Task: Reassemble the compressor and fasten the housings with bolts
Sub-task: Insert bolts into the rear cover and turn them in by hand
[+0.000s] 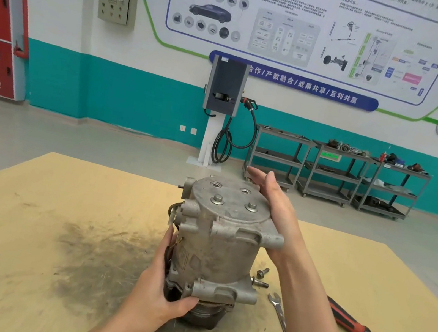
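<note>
The compressor (219, 253) stood on end near the middle of the bench (26, 235), its end housing (231, 199) uppermost with two bolts (218, 200) seated in it and two holes apparently unfilled. The left hand (162, 292) gripped the lower body, thumb hooked under a mounting lug; the right hand (275, 204) lay flat against the far side of the end housing, fingers straight and together. The step looked like seating that housing square, so it would pay to press evenly, keep the base steadied, and line up the holes before reaching for the two loose bolts (261, 278) lying just right of the base. A spanner (279, 310) and a red-handled screwdriver (349, 322) lay further right.

The bench top was pale board with a dark greasy smear (86, 256) to the left. Beyond were a grey floor, a charging post (224, 91), steel trolleys (335, 171) and a teal-banded wall with posters (308, 21).
</note>
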